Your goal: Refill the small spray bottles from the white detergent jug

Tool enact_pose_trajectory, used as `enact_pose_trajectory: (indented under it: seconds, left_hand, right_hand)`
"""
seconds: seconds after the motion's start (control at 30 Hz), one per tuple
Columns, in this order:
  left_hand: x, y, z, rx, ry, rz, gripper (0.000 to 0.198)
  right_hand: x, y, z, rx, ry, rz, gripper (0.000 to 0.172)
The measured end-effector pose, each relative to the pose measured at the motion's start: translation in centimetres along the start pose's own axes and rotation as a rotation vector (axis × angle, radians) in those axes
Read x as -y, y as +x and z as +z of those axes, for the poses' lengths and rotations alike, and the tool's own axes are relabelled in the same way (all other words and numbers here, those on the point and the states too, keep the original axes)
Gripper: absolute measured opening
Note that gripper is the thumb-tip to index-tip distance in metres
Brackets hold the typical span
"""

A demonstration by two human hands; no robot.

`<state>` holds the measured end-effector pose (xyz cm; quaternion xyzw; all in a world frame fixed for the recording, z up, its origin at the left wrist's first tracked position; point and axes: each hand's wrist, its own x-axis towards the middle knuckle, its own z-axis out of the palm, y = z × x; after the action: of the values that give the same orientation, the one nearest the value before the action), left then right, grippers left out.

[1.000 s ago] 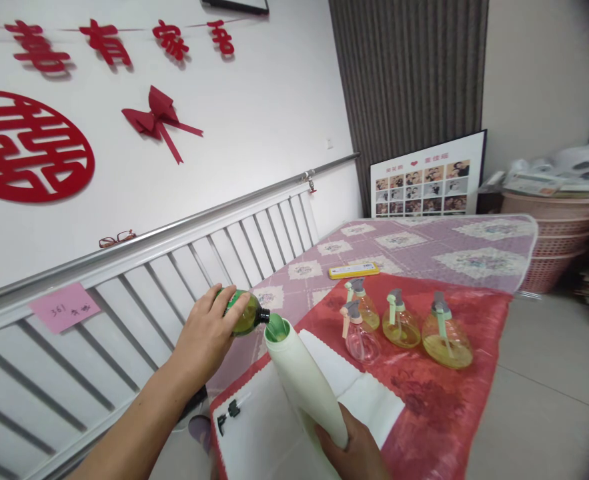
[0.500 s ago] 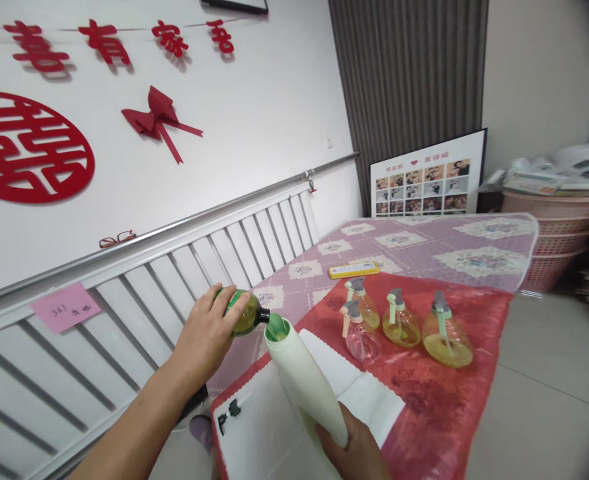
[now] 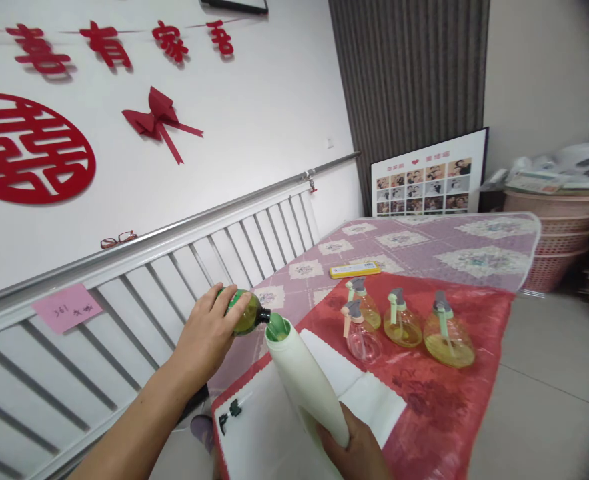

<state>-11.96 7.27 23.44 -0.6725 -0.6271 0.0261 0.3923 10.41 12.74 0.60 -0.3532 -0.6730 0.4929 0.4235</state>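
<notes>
My left hand (image 3: 214,320) is closed round a green bottle (image 3: 248,313), tipped to the right. Its black neck (image 3: 263,315) is at a green, funnel-like piece (image 3: 278,328) in the mouth of a tall white bottle (image 3: 308,380). A stream of liquid seems to run there, though it is hard to make out. My right hand (image 3: 357,443) grips the white bottle near its lower end, and the bottle leans to the left. A black pump head (image 3: 230,415) lies on white paper (image 3: 254,447) below my left hand.
Several spray bottles (image 3: 403,327), most with yellowish liquid, stand on the red cloth (image 3: 434,407) to the right. Behind them lies a yellow box (image 3: 355,269) on the flowered tablecloth (image 3: 399,239). A white radiator (image 3: 189,280) runs along the left; stacked pink baskets (image 3: 557,243) stand at far right.
</notes>
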Motion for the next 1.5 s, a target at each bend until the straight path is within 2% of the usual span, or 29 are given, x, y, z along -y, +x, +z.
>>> enact_pose_trajectory:
  seconds: [0.13,0.27,0.53,0.83,0.97,1.13,1.33,1.5]
  left_hand:
    - [-0.04,0.05,-0.05,0.000,0.000,-0.003,0.071]
    - [0.04,0.06,0.01,0.008,-0.003,-0.002,0.071]
    - [0.06,0.02,0.03,0.018,-0.015,-0.004,0.073]
    - [-0.05,0.11,-0.13,0.021,0.000,-0.001,0.070]
    - [0.05,0.07,0.02,0.022,0.013,0.006,0.072]
    - [0.16,0.00,0.14,0.026,0.016,0.005,0.073]
    - [0.07,0.05,0.06,0.022,0.009,0.001,0.073]
    - [-0.04,0.07,-0.07,0.023,0.005,-0.001,0.073]
  right_hand:
    - [-0.20,0.03,0.02,0.042,-0.015,-0.009,0.034]
    - [-0.15,0.05,0.01,0.007,-0.002,-0.008,0.031]
    - [0.34,0.19,-0.53,0.069,-0.049,-0.015,0.033]
    - [-0.21,0.03,0.06,-0.002,-0.017,-0.018,0.030]
    - [-0.62,0.04,0.12,0.037,-0.035,-0.018,0.034]
    - [-0.24,0.04,-0.02,-0.008,-0.015,-0.024,0.032]
    - [0.15,0.06,-0.31,0.057,-0.040,-0.012,0.032]
    - [0.36,0.04,-0.19,0.005,-0.020,0.005,0.033]
